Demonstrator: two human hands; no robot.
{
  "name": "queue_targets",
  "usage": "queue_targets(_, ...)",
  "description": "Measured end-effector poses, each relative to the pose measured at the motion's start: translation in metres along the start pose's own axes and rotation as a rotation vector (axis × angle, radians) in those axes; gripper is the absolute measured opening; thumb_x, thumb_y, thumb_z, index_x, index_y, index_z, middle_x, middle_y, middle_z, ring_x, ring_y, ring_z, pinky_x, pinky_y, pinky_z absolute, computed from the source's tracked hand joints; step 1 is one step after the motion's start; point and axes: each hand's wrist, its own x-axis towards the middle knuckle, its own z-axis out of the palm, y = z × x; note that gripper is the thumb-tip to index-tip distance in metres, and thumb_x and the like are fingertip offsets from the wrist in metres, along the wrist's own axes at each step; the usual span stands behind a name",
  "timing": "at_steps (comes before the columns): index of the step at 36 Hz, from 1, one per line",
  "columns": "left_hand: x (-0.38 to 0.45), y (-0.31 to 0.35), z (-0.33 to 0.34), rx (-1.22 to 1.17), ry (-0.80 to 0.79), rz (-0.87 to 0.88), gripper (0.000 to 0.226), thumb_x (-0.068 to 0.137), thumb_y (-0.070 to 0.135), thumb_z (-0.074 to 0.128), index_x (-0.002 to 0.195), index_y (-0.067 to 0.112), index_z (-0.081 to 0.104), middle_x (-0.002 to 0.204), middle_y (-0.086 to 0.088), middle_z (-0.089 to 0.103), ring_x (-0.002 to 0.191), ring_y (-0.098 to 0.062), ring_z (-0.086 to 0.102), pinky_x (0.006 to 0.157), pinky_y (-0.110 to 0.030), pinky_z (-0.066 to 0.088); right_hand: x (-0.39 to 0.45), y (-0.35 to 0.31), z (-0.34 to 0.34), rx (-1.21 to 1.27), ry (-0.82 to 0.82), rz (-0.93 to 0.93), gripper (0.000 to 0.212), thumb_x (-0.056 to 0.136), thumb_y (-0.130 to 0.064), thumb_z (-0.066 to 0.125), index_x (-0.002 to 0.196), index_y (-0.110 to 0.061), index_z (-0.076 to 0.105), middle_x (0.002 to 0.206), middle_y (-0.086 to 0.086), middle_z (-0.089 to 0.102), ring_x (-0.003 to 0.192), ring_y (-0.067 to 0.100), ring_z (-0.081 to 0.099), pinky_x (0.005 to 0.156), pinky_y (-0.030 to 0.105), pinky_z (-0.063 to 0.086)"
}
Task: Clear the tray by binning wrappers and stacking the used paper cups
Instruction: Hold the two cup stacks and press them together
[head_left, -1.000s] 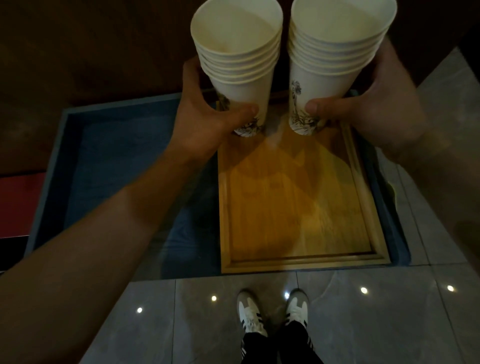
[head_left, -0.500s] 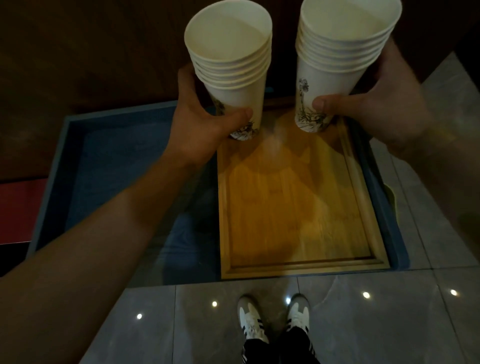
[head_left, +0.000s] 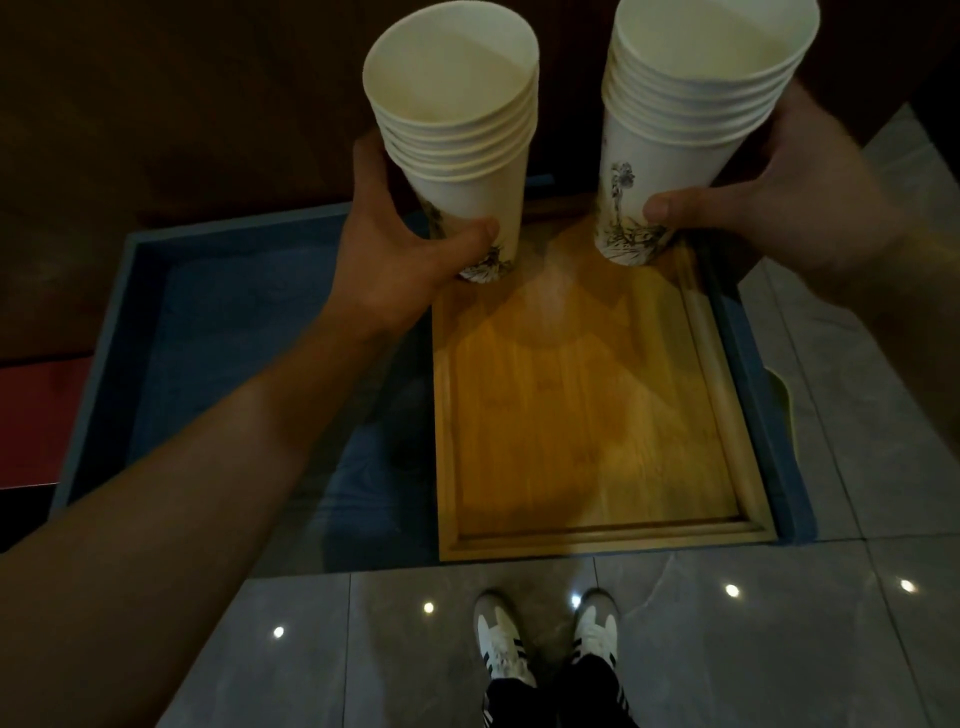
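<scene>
- head view: my left hand (head_left: 400, 260) has its grip wrapped round the low end of the left cup stack (head_left: 457, 140); thumb across the front, fingers behind.
- my right hand (head_left: 789, 208) grips the right cup stack (head_left: 691, 124) the same way, thumb pressed on the printed wall near the base.
- both stacks are held up above the far end of the wooden tray (head_left: 587, 426), touching nothing below; long axes near upright, mouths open toward me, bases pointing down at the tray.
- key relation: the two stacks sit side by side, apart, a clear gap between them, at about the same height. to merge, one base has to go over the other's mouth; either hand is equally near.
- tray floor looks bare, no wrappers seen on it; it lies inside a blue box (head_left: 218, 332) on the floor.
- open room above and toward me; dark wall close behind the stacks.
- my shoes (head_left: 545, 639) are just short of the tray's near edge.
</scene>
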Motion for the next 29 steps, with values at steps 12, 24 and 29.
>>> queue_targets(12, -0.0006, -0.0021, -0.0001, 0.033, -0.006, 0.011, 0.089, 0.078, 0.012, 0.081, 0.142, 0.018, 0.019, 0.137, 0.006, 0.043, 0.13, -0.004, 0.043, 0.108, -0.021, 0.04, 0.0041, 0.0013, -0.0049, 0.011, -0.053, 0.022, 0.106, 0.057, -0.045, 0.084, 0.147, -0.027, 0.032, 0.143, -0.019, 0.046, 0.131, -0.004, 0.04, 0.11, 0.029, 0.038)
queue_targets(24, -0.0054, -0.0049, 0.0039, 0.039, -0.037, -0.049, 0.104, 0.073, 0.024, 0.082, 0.15, 0.008, 0.013, 0.147, -0.003, 0.036, 0.135, -0.011, 0.039, 0.11, -0.025, 0.04, -0.0023, 0.0085, -0.0022, 0.089, -0.009, 0.074, 0.114, 0.052, -0.038, 0.088, 0.148, -0.024, 0.028, 0.146, -0.011, 0.043, 0.136, 0.007, 0.038, 0.11, 0.04, 0.039)
queue_targets(29, -0.0055, -0.0068, 0.0046, 0.014, -0.011, -0.058, 0.1, 0.073, 0.015, 0.082, 0.148, 0.009, 0.016, 0.142, -0.002, 0.039, 0.132, -0.01, 0.041, 0.105, -0.02, 0.042, -0.0016, 0.0087, -0.0016, 0.117, 0.014, 0.02, 0.114, 0.057, -0.034, 0.09, 0.149, -0.019, 0.024, 0.147, -0.007, 0.043, 0.137, 0.008, 0.037, 0.109, 0.04, 0.04)
